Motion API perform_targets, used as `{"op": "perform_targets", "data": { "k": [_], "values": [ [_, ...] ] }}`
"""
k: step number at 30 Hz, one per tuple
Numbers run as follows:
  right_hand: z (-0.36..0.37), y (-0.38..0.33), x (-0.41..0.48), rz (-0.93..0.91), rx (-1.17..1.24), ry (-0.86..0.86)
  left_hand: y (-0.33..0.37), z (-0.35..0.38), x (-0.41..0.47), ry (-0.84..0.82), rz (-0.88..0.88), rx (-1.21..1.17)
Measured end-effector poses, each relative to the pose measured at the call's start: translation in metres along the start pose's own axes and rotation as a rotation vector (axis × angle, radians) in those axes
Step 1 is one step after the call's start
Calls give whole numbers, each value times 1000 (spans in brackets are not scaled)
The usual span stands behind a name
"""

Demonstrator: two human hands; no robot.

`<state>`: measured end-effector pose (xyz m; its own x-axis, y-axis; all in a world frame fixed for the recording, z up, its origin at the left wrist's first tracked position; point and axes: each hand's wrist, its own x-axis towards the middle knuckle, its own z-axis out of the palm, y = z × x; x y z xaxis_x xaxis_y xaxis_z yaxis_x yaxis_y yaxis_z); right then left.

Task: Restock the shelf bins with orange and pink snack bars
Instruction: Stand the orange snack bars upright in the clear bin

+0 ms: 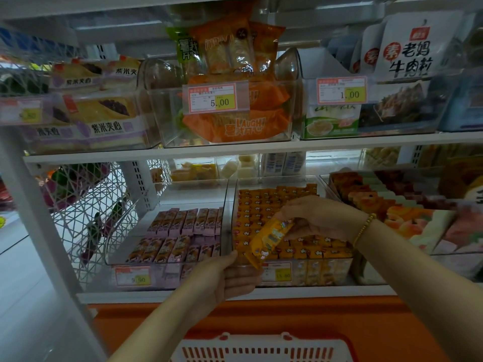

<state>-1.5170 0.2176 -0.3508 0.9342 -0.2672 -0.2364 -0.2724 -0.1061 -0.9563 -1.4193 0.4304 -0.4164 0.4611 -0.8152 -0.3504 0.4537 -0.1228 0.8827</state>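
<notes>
On the lower shelf, two clear bins stand side by side. The right bin [347,270] is packed with upright orange snack bars [264,202]; the left bin [167,276] holds rows of pink snack bars [183,223]. My right hand [318,216] hovers over the orange bin and pinches the top end of one orange bar [269,240], which hangs tilted above the bin's front left corner. My left hand [232,274] grips the front rim of the orange bin at that corner, thumb on top.
A red and white shopping basket [261,348] sits below at the bottom edge. The upper shelf carries clear bins with orange chip bags [243,126] and price tags. To the right lies a tray of mixed packaged sweets [407,205]; a white wire rack [86,218] stands left.
</notes>
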Motion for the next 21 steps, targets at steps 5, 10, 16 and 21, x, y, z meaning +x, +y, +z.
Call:
{"op": "perform_targets", "data": {
  "k": [5,10,16,21],
  "values": [
    [0,4,-3,-148,44,-268,4,5,-10,-256,-186,-292],
    [6,10,3,-226,70,-405,4,9,-16,-467,-220,-511],
    [13,6,5,-265,126,-281,6,16,-16,-361,-56,-423],
    [15,2,8,-76,37,-71,4,19,-8,4,133,155]
  ]
}}
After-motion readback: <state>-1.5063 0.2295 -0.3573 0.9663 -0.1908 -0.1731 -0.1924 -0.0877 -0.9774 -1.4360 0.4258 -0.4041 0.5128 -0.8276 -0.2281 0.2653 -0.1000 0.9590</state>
